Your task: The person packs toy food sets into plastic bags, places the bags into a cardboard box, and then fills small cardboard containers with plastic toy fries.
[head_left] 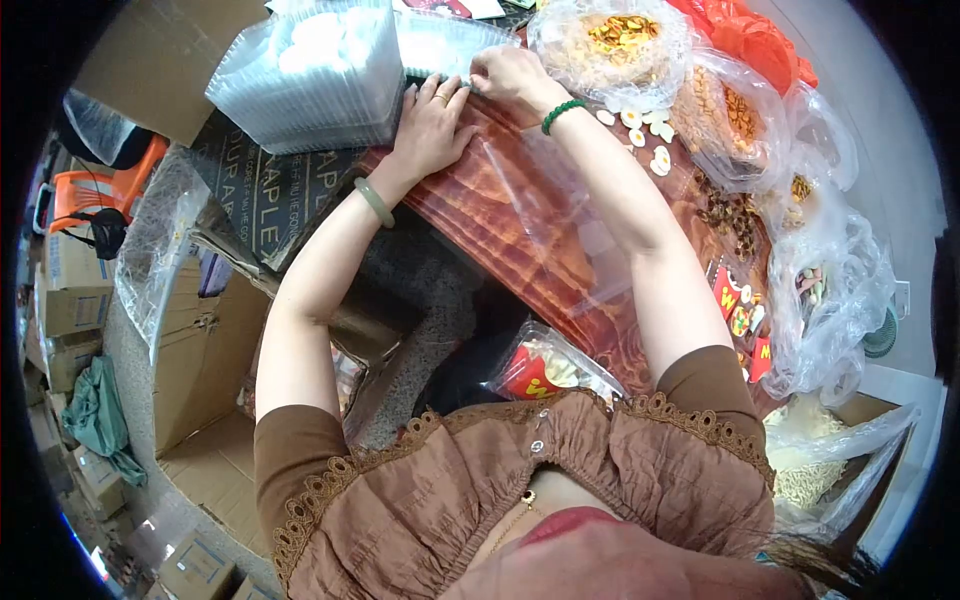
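My left hand (432, 130) lies palm down at the edge of the reddish wood-patterned table (500, 220), fingers stretched out and a ring on one of them. Just left of it stands a tall stack of clear plastic boxes (310, 85). My right hand (512, 82) is beside the left one, its fingers curled together in a pinch; whatever is between them is too small or hidden. Behind both hands lies more clear plastic packaging (450, 42). A shiny transparent sheet or bag (540, 185) seems to lie on the table under my right forearm.
Small egg-shaped pieces (632, 120) lie right of my right hand. Open clear bags with yellow pieces (622, 38) and orange pieces (735, 115) line the far side, near a red bag (750, 40). A packet (545, 370) rests by my lap. Cardboard boxes (205, 380) stand left.
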Action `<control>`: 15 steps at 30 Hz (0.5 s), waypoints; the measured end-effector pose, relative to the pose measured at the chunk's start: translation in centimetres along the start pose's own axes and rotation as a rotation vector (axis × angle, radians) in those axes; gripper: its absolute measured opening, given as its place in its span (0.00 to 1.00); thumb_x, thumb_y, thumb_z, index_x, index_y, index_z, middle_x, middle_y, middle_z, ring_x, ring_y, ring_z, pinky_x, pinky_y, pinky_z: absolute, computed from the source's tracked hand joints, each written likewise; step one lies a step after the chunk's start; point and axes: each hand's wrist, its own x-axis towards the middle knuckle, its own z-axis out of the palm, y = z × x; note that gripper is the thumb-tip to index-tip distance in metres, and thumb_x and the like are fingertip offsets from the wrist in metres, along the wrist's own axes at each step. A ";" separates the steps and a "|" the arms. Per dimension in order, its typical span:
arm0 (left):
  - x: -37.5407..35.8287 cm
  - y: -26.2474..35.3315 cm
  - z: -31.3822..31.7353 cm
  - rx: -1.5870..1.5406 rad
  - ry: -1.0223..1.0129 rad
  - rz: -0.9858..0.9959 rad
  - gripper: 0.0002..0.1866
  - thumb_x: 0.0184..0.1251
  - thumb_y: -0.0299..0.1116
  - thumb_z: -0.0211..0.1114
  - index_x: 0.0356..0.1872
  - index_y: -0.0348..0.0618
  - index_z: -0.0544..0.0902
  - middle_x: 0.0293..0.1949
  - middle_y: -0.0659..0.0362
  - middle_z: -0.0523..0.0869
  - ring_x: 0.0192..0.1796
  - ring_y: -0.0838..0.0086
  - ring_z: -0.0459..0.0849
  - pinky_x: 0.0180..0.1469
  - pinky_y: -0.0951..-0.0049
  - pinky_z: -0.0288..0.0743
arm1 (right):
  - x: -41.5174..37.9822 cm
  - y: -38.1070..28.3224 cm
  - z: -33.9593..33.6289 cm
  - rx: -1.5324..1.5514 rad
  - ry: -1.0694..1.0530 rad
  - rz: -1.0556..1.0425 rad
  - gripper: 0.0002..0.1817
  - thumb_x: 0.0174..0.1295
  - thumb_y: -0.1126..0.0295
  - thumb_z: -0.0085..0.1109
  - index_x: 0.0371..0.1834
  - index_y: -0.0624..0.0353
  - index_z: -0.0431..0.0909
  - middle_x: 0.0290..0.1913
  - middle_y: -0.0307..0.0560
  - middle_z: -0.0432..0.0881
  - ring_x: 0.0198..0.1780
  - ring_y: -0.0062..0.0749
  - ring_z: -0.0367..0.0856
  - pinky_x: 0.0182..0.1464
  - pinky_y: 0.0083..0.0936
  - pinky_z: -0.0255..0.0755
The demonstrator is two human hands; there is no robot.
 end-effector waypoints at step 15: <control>4.5 3.0 -4.9 -0.937 0.407 -0.461 0.56 0.49 0.49 0.78 0.70 0.29 0.51 0.66 0.37 0.63 0.65 0.56 0.69 0.62 0.58 0.69 | -10.2 3.0 -16.5 0.048 0.292 0.264 0.28 0.55 0.50 0.63 0.56 0.50 0.72 0.49 0.51 0.80 0.54 0.45 0.77 0.48 0.43 0.71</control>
